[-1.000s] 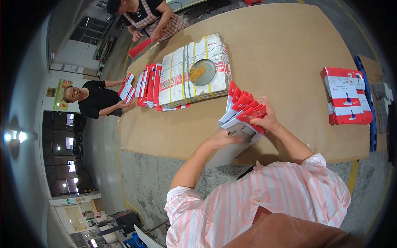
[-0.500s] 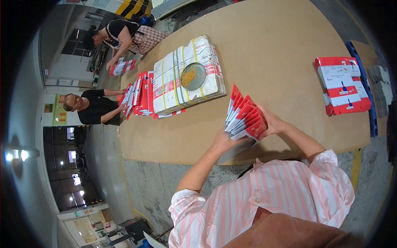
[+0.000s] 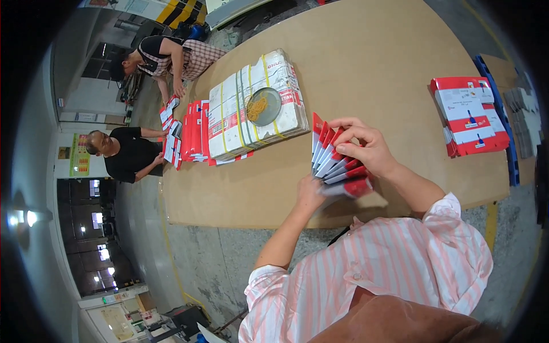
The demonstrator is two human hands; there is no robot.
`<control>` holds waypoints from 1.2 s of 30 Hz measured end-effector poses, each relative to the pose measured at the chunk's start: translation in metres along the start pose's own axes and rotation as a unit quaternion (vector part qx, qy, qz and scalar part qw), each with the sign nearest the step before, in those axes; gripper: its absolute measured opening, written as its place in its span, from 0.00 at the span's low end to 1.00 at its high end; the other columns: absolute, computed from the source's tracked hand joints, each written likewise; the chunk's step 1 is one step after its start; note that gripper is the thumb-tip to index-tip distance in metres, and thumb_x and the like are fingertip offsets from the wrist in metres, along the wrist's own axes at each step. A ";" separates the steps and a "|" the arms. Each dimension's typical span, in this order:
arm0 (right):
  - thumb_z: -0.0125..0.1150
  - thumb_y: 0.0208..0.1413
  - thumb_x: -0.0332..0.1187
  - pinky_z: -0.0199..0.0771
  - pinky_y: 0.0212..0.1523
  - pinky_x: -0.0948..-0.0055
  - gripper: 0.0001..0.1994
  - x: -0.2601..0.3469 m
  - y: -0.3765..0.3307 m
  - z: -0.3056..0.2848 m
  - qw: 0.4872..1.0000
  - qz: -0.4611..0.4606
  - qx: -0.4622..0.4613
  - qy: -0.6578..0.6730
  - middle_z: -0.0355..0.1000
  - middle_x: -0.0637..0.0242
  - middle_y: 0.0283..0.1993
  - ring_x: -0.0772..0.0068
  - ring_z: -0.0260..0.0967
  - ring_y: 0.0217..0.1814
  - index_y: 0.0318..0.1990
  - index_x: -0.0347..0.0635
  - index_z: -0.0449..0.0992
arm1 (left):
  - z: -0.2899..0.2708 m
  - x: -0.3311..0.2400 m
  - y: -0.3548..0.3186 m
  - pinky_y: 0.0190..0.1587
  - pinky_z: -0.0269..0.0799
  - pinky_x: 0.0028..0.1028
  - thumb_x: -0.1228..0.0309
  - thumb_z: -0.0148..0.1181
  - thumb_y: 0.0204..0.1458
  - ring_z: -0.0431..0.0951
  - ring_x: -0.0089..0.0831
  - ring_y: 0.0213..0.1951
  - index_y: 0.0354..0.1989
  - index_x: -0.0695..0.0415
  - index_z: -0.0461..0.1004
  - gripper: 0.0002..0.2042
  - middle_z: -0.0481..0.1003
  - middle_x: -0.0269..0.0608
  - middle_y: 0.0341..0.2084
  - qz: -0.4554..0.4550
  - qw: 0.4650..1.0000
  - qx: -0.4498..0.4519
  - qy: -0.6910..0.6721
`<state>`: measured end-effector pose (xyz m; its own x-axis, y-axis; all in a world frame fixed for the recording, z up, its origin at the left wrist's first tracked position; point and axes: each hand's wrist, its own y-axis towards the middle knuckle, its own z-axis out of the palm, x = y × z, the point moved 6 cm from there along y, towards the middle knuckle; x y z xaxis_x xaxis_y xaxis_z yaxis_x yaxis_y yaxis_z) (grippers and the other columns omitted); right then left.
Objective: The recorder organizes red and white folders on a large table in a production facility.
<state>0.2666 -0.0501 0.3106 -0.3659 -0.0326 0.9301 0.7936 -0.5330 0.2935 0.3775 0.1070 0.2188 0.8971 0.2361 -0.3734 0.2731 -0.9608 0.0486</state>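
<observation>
A fan of red-and-white folded sleeves (image 3: 327, 155) is held above the counter (image 3: 389, 68), its lower end clamped in the fingers of the left hand (image 3: 309, 194). At its upper edges, the right hand's (image 3: 367, 147) thumb and forefinger are spread; any grip cannot be confirmed. Separation is judged in hand; a steady left hold seems called for.

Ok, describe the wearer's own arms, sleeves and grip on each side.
The left sleeve and right sleeve are loose, pink-and-white striped and short, leaving the left forearm and right forearm bare. The left grip and right grip are ungloved; no watch shows.
</observation>
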 end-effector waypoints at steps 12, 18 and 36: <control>0.53 0.55 0.32 0.58 0.59 0.65 0.08 -0.028 -0.009 -0.016 0.993 0.080 0.020 0.082 0.57 0.54 0.64 0.66 0.61 0.58 0.28 0.39 0.73 | -0.006 0.003 0.009 0.33 0.69 0.46 0.75 0.59 0.36 0.75 0.54 0.33 0.32 0.58 0.71 0.11 0.73 0.54 0.27 -0.084 0.995 0.056 -0.020; 0.39 0.63 0.47 0.48 0.66 0.67 0.26 -0.079 0.022 -0.064 0.993 0.061 -0.063 0.076 0.55 0.59 0.66 0.70 0.52 0.67 0.61 0.38 0.60 | 0.007 0.007 0.012 0.33 0.69 0.47 0.75 0.59 0.36 0.74 0.56 0.33 0.42 0.57 0.69 0.20 0.73 0.55 0.28 -0.043 0.995 0.086 -0.018; 0.79 0.26 0.43 0.40 0.70 0.61 0.66 -0.065 -0.075 -0.048 0.977 0.000 -0.039 -0.210 0.34 0.50 0.72 0.57 0.36 0.74 0.69 0.38 0.31 | 0.011 0.006 0.041 0.38 0.72 0.40 0.62 0.61 0.41 0.77 0.49 0.38 0.38 0.54 0.77 0.16 0.77 0.51 0.34 -0.055 0.987 0.047 -0.141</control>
<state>0.2074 -0.0487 0.2174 -0.1216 0.3089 0.9433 0.7486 -0.5955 0.2915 0.3904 0.0672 0.2088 0.7275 0.3028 -0.6157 0.3185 -0.9439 -0.0879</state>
